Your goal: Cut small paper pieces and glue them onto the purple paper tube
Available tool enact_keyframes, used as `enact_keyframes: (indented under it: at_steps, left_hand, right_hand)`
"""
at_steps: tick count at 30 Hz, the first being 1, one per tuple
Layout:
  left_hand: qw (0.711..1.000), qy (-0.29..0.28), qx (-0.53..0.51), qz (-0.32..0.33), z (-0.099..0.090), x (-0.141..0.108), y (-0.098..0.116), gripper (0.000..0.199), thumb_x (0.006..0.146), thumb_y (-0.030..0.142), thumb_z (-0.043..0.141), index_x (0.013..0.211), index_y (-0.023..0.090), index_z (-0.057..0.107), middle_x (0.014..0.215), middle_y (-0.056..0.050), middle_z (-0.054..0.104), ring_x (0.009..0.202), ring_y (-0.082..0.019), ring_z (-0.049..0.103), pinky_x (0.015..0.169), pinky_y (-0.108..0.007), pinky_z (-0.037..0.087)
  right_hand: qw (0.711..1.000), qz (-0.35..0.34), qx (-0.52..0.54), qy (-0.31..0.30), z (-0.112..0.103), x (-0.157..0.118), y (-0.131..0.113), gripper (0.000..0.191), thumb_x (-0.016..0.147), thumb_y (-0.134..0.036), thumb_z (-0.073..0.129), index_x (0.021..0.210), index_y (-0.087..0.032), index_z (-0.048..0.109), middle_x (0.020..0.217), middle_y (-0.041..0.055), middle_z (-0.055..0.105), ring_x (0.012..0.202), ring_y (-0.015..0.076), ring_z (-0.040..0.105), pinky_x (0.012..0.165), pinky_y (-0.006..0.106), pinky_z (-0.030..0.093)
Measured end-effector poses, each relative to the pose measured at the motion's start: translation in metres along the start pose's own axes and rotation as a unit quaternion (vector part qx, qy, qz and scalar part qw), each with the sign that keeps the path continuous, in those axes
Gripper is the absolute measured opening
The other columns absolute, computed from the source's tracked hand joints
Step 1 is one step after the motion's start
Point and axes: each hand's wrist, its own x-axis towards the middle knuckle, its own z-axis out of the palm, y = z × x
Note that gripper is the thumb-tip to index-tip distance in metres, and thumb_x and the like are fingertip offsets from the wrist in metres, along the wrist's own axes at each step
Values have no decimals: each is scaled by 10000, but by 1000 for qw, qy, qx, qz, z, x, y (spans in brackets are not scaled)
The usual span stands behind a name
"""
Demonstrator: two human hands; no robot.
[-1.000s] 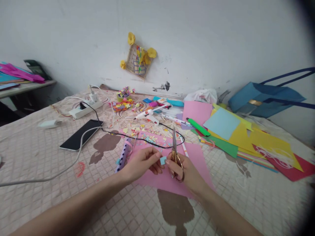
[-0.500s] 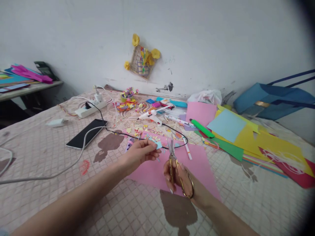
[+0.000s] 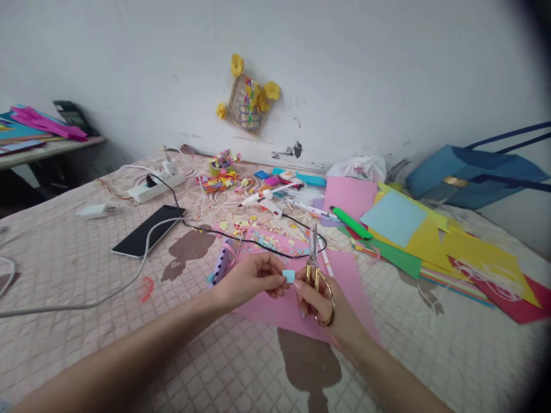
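The left hand pinches a small light-blue paper square above the pink paper sheet; the right, fingers curled round gold-handled metal scissors, nears its edge. Beyond (crossing the sheet's far part) curves a black cable.

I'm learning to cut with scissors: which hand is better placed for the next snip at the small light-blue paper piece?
Probably the right hand: it holds the gold-handled metal scissors, blades slightly apart, while the left hand pinches the small light-blue paper piece.
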Motion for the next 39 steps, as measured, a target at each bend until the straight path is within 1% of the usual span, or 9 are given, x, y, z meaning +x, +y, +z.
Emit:
enact_keyframes:
  at_steps: [4, 6, 10, 13, 16, 20, 25, 31, 39]
  left_hand:
    - [998, 16, -46, -33, 2, 0, -2, 364, 780, 472, 561, 798, 109, 563, 662, -46, 640, 565, -118, 605, 560, -251, 468]
    - [998, 21, -49, -38, 3, 0, -1, 400, 798, 504, 516, 794, 107, 561, 673, -53, 638, 569, -123, 607, 558, -254, 467]
    - [1000, 0, 18, -6, 6, -1, -2, 325, 731, 410, 646, 784, 100, 562, 657, -32, 620, 542, -101, 570, 542, -238, 450]
    - [999, 20, 33, 18, 6, -1, -2, 275, 737, 368, 650, 760, 107, 568, 592, 6, 574, 508, -75, 523, 519, -208, 414]
    - [998, 53, -12, 20, 2, -1, 1, 245, 749, 346, 642, 716, 119, 556, 609, 7, 573, 509, -63, 510, 524, -197, 402]
    - [989, 92, -114, 1, -6, 1, 7, 250, 722, 332, 673, 682, 120, 546, 629, -2, 583, 505, -52, 494, 506, -181, 389]
    - [971, 106, -212, -19, -12, 3, 11, 238, 688, 285, 718, 690, 111, 555, 625, 3, 583, 503, -38, 499, 496, -147, 399]
    - [956, 135, -259, -30, -14, 3, 16, 188, 694, 222, 719, 704, 114, 565, 623, 1, 593, 506, -36, 514, 509, -140, 428]
    - [956, 135, -259, -27, -15, 4, 15, 204, 683, 236, 728, 699, 114, 565, 620, 5, 596, 508, -36, 513, 512, -147, 420]
  right_hand:
    - [1000, -1, 0, 4, 1, -1, 1, 203, 816, -330, 561, 710, -181, 471, 478, -67, 471, 415, 60, 396, 415, 190, 281]
    - [1000, -1, 2, 8, 1, -1, 1, 196, 814, -319, 556, 707, -182, 466, 475, -69, 466, 416, 61, 399, 413, 189, 280]
    - [1000, 4, -2, -5, 1, -2, 2, 201, 812, -340, 562, 721, -180, 481, 490, -64, 473, 420, 64, 394, 411, 189, 278]
    - [999, 14, 10, -28, 3, -3, 3, 242, 812, -396, 566, 739, -175, 500, 509, -59, 469, 422, 64, 380, 410, 192, 265]
    - [996, 20, 66, -59, 6, -6, 2, 317, 849, -471, 486, 792, -163, 535, 572, -43, 469, 443, 65, 408, 431, 201, 279]
    - [980, 29, 148, -128, 9, -9, 1, 446, 866, -549, 383, 834, -146, 571, 618, -24, 480, 448, 70, 430, 456, 217, 306]
    - [963, 40, 182, -192, 14, -14, 4, 487, 897, -528, 322, 796, -129, 583, 583, -14, 479, 427, 69, 420, 450, 214, 301]
    - [950, 66, 218, -215, 18, -17, 8, 539, 858, -599, 339, 788, -128, 590, 560, -22, 466, 398, 68, 412, 417, 205, 287]
    - [950, 81, 211, -215, 18, -17, 4, 574, 839, -630, 345, 791, -117, 597, 562, -20, 460, 404, 71, 417, 430, 213, 297]
